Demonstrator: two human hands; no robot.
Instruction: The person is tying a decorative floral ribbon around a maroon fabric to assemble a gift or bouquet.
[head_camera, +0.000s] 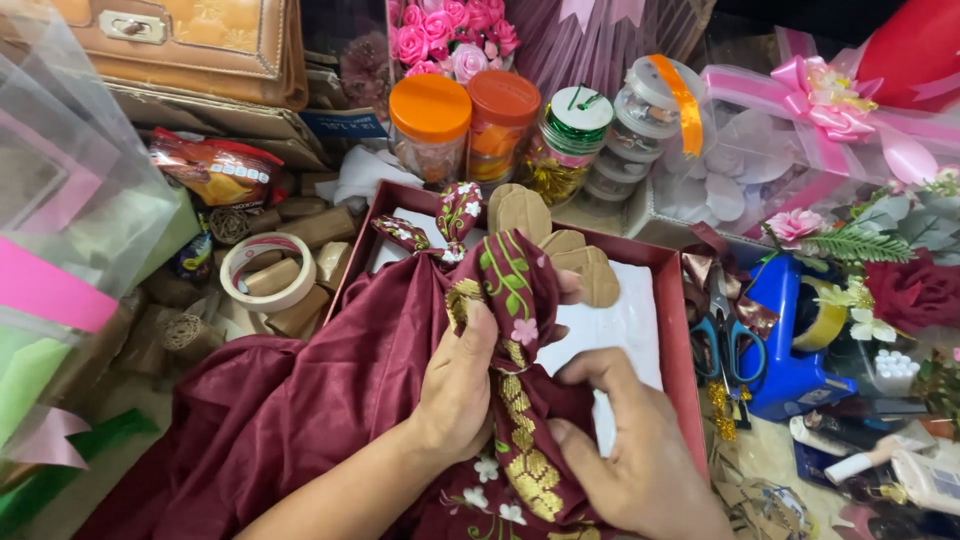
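Both hands clamp the maroon embroidered cloth (400, 370) over the red box (680, 330), left hand (460, 385) gripping the gold-bordered fold running toward the person, right hand (625, 455) pinching lower down.

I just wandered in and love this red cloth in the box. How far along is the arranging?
Partly done, I'd guess. One shaped twist of cloth already stands at the far end of the red box, beside brown card pieces. The left hand grips an embroidered fold while the right hand pinches cloth lower down. Much maroon cloth hangs outside the box, unarranged.
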